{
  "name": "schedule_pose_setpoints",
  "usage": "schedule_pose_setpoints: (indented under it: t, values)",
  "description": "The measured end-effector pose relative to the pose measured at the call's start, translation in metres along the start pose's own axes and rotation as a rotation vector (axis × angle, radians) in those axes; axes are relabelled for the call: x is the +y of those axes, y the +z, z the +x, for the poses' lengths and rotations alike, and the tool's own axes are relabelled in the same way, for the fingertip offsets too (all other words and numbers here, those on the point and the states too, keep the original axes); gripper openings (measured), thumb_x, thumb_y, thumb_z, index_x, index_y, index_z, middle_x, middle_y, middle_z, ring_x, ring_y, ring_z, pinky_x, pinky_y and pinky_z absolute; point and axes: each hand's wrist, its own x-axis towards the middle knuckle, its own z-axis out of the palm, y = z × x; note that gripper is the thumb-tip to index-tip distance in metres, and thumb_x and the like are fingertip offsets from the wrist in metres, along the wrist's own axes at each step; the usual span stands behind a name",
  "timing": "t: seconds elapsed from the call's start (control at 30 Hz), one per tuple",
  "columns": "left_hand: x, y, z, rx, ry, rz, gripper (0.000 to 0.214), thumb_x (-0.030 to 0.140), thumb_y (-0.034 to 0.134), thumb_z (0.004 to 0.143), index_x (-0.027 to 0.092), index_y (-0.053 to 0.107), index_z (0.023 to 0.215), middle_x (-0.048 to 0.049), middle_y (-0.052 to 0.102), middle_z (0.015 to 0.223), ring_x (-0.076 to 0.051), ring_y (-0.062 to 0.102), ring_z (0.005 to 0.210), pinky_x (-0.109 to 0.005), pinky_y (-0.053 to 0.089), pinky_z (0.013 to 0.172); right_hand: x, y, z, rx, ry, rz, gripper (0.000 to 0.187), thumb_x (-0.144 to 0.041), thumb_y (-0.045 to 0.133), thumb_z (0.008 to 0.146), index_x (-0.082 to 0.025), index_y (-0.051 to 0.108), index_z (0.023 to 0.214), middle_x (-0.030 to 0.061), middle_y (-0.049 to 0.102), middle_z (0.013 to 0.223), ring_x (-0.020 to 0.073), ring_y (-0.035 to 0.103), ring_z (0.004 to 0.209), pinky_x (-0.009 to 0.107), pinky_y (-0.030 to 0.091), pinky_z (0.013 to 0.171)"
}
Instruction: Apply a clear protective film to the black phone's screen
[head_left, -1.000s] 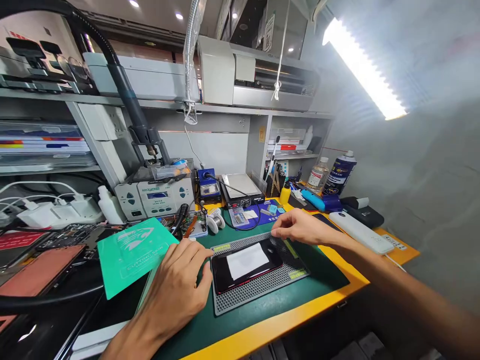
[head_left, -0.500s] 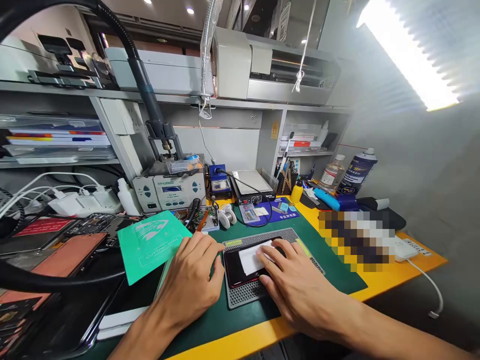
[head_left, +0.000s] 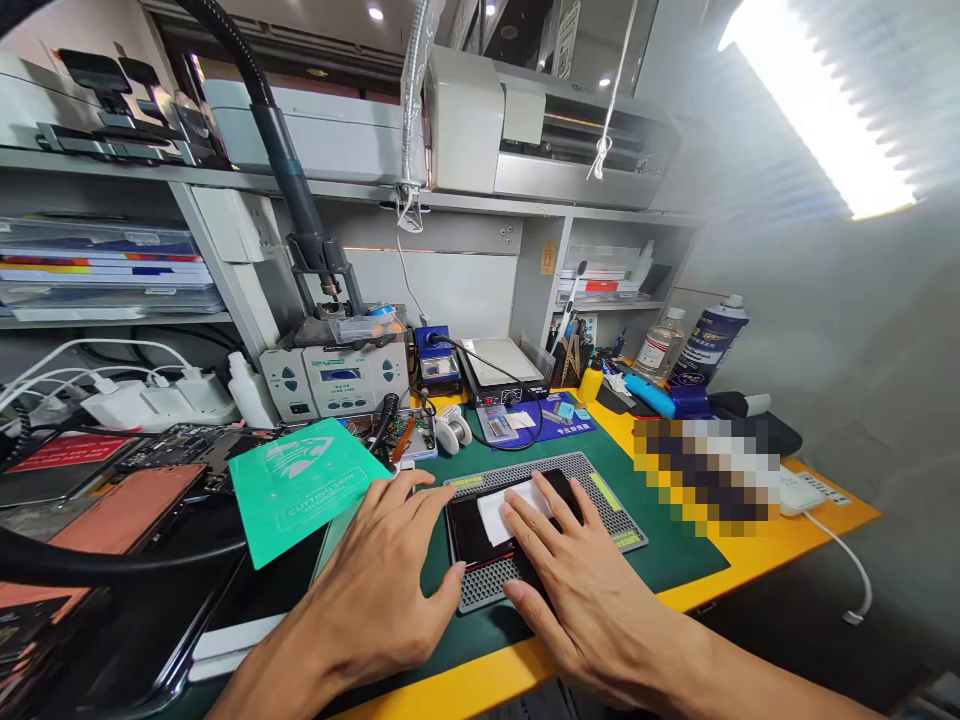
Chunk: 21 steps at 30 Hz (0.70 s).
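Note:
A black smartphone (head_left: 463, 527) with a red edge lies on a grey perforated pad (head_left: 482, 595). On its screen rests a folded white wipe (head_left: 493, 521). My right hand (head_left: 574, 575) is laid over the wipe and the phone's right part, its fingers stretched out and spread. Beside the phone's left edge is my left hand (head_left: 394, 575), holding nothing, with thumb and fingers apart; whether it touches the phone I cannot tell. Left of that hand sits a green "Cutting Skin" packet (head_left: 300, 480). My right palm hides the phone's right end.
A green mat (head_left: 675, 540) covers the yellow table. Behind are a solder spool (head_left: 453, 430), a rework station (head_left: 337, 380) and a hot plate (head_left: 502, 362). To the left lie phone parts and a black hose (head_left: 120, 560). Bottles (head_left: 661, 345) stand at the right back.
My right hand's fingers have straightened and spread over the wipe. The fingers of my left hand have opened out, its thumb now nearer the phone. The view has shifted slightly.

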Motion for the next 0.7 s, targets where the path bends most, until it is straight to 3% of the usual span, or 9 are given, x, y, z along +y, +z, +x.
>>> schedule_pose_setpoints:
  t: [0.13, 0.27, 0.4, 0.53, 0.63, 0.7]
  values:
    - [-0.002, 0.004, -0.004, -0.064, 0.011, 0.033, 0.063, 0.035, 0.062, 0.082, 0.015, 0.051, 0.14, -0.0161, 0.06, 0.142, -0.037, 0.048, 0.137, -0.062, 0.041, 0.112, 0.013, 0.004, -0.013, 0.016, 0.015, -0.04, 0.06, -0.043, 0.038, 0.104, -0.017, 0.032, 0.157, 0.0077, 0.036, 0.161, 0.0441, 0.019, 0.15, 0.077, 0.017, 0.114]
    - [-0.003, 0.008, -0.006, -0.112, 0.018, 0.058, 0.067, 0.025, 0.057, 0.08, 0.012, 0.047, 0.145, -0.0163, 0.056, 0.147, -0.035, 0.045, 0.142, -0.064, 0.035, 0.117, 0.024, 0.006, -0.018, 0.064, 0.099, -0.073, 0.057, -0.043, 0.039, 0.104, -0.017, 0.038, 0.155, 0.0084, 0.039, 0.159, 0.0445, 0.025, 0.148, 0.077, 0.023, 0.113]
    - [-0.006, 0.01, -0.005, -0.135, -0.002, 0.089, 0.066, 0.017, 0.051, 0.078, 0.008, 0.049, 0.143, -0.0173, 0.054, 0.148, -0.033, 0.045, 0.142, -0.06, 0.037, 0.118, 0.003, 0.003, -0.001, 0.025, 0.135, -0.009, 0.058, -0.046, 0.034, 0.104, -0.015, 0.04, 0.154, 0.0071, 0.038, 0.16, 0.0432, 0.022, 0.15, 0.076, 0.016, 0.116]
    - [-0.011, 0.011, -0.004, -0.147, -0.014, 0.114, 0.065, 0.013, 0.046, 0.079, 0.006, 0.048, 0.144, -0.0174, 0.056, 0.146, -0.035, 0.046, 0.141, -0.06, 0.041, 0.116, -0.023, 0.002, 0.008, -0.004, 0.019, 0.109, 0.06, -0.05, 0.034, 0.104, -0.022, 0.034, 0.157, -0.0002, 0.03, 0.163, 0.0394, 0.013, 0.152, 0.074, 0.011, 0.119]
    - [-0.014, 0.013, -0.004, -0.15, -0.028, 0.123, 0.066, 0.012, 0.045, 0.08, 0.005, 0.046, 0.145, -0.0176, 0.056, 0.147, -0.035, 0.045, 0.142, -0.059, 0.04, 0.116, -0.018, 0.003, -0.005, -0.041, -0.02, 0.077, 0.06, -0.047, 0.035, 0.104, -0.02, 0.034, 0.157, 0.0019, 0.029, 0.163, 0.0416, 0.013, 0.152, 0.078, 0.014, 0.116]
    - [-0.014, 0.014, -0.004, -0.154, -0.034, 0.124, 0.066, 0.011, 0.044, 0.08, 0.005, 0.046, 0.146, -0.0181, 0.055, 0.148, -0.035, 0.044, 0.143, -0.059, 0.039, 0.117, -0.004, 0.005, -0.014, -0.008, 0.034, -0.002, 0.058, -0.043, 0.035, 0.104, -0.016, 0.037, 0.155, 0.006, 0.033, 0.161, 0.0434, 0.019, 0.15, 0.079, 0.018, 0.113]
